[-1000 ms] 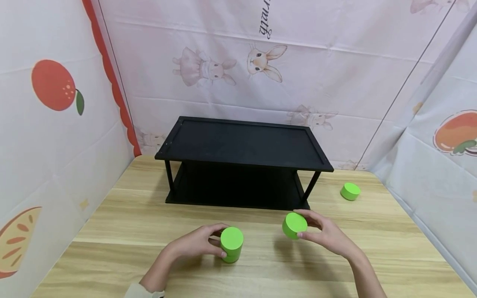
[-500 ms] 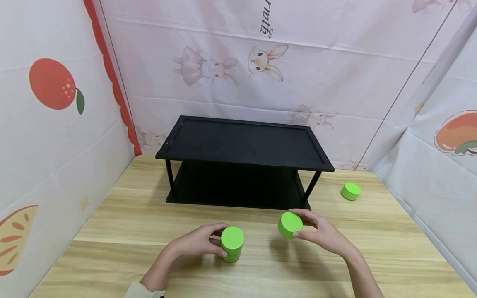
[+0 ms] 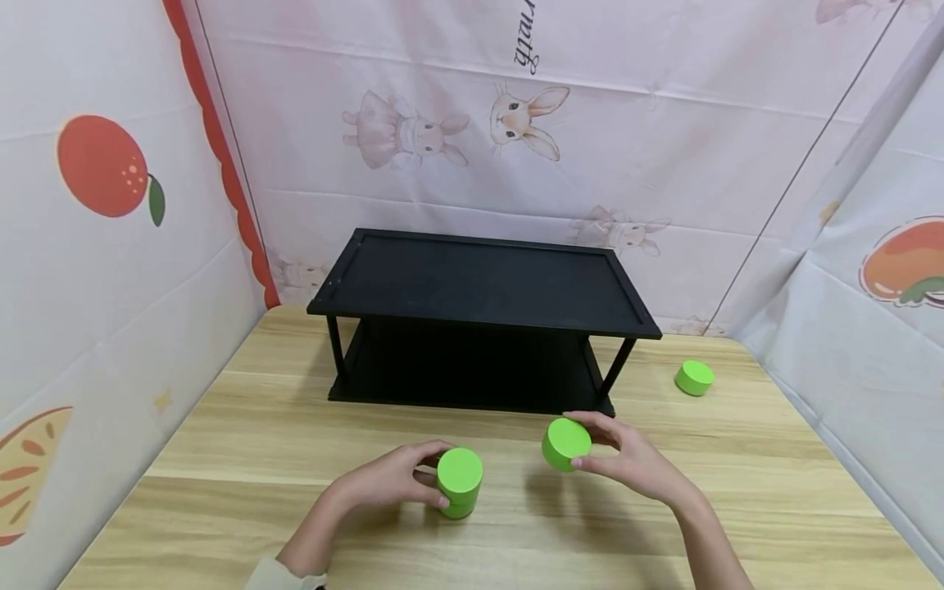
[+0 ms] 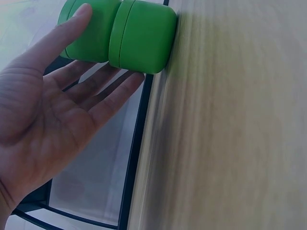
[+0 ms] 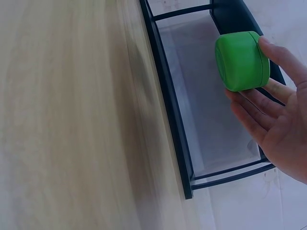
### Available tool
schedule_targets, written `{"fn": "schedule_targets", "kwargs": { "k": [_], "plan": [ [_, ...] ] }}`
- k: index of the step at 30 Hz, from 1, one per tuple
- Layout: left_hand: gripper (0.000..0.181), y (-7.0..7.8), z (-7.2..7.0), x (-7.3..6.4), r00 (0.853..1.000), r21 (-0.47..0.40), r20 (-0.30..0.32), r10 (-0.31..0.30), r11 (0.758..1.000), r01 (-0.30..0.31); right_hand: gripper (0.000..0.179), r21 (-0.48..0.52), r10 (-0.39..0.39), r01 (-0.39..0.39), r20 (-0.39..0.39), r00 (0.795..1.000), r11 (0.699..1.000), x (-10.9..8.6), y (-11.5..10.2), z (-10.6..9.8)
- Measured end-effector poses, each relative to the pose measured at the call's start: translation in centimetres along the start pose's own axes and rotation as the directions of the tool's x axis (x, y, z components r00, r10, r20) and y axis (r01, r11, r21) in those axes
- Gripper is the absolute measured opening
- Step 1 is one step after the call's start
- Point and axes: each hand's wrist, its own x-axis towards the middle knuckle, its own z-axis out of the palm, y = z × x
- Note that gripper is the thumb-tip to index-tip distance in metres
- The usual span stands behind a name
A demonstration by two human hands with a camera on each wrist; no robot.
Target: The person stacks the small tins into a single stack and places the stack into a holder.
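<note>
Two round green lidded jars stand stacked in front of the shelf, the upper jar (image 3: pixel 460 469) squarely on the lower jar (image 4: pixel 144 38). My left hand (image 3: pixel 394 479) holds this stack from the left, its thumb (image 4: pixel 79 17) on the upper jar and fingers behind. To the right, my right hand (image 3: pixel 634 463) grips a third green jar (image 3: pixel 566 444) between thumb and fingers, slightly tilted and raised above the table, its shadow below. In the right wrist view that held jar (image 5: pixel 242 60) shows its lid seam near the thumb.
A black two-tier shelf (image 3: pixel 483 283) stands behind the hands, its lower tier in deep shadow. Another green jar (image 3: pixel 694 378) sits on the wooden table (image 3: pixel 273 459) to the right of the shelf. Printed cloth (image 3: pixel 442 197) hangs behind and at both sides.
My right hand has moved left with its jar, closer to the stack. The left hand and the stacked jars have stayed in place.
</note>
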Motion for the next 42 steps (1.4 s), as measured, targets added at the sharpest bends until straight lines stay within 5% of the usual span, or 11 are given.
{"fn": "schedule_targets", "kwargs": {
  "k": [7, 13, 29, 42],
  "plan": [
    [0.067, 0.1, -0.1, -0.1, 0.999, 0.038, -0.016, 0.028, 0.999, -0.028, 0.059, -0.001, -0.01, 0.01, 0.001, 1.0, 1.0, 0.2, -0.1, 0.2],
    [0.067, 0.2, -0.2, -0.2, 1.0, -0.023, -0.007, 0.023, 0.999, -0.023, 0.057, 0.007, -0.044, 0.044, 0.009, 0.999, 0.999, 0.3, -0.2, 0.4],
    [0.064, 0.0, -0.2, -0.1, 1.0, -0.026, -0.008, 0.017, 0.999, -0.018, 0.055, 0.009, -0.104, 0.103, 0.032, 0.994, 0.995, 1.0, -0.7, 1.1],
    [0.063, 0.1, -0.1, -0.1, 1.0, -0.03, -0.014, 0.017, 0.999, -0.017, 0.052, 0.008, -0.095, 0.094, 0.052, 0.994, 0.995, 1.0, -4.6, 1.6]
  ]
}}
